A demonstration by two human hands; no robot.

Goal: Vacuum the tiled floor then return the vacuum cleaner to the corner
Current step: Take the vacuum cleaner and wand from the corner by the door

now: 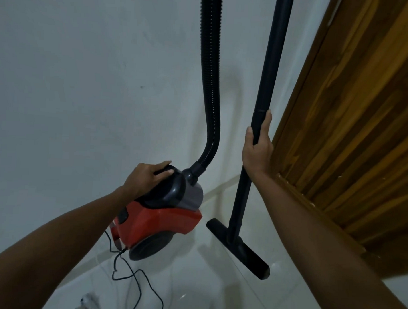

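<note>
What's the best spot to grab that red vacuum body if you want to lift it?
By the dark handle on top of the red vacuum body, coming from above, where the left hand already rests. The handle arches over the rounded housing, clear of the hose joint.

Hands (149,178) on vacuum cleaner (159,219)

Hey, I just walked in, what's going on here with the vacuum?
A person is handling a red and black vacuum cleaner by a white wall, next to a wooden door. The left hand rests on the handle on top of the vacuum's body, and the right hand grips the upright black wand. The floor nozzle sits at the tiled floor, the hose rises out of frame, and the power cord lies loose on the tiles.
</note>
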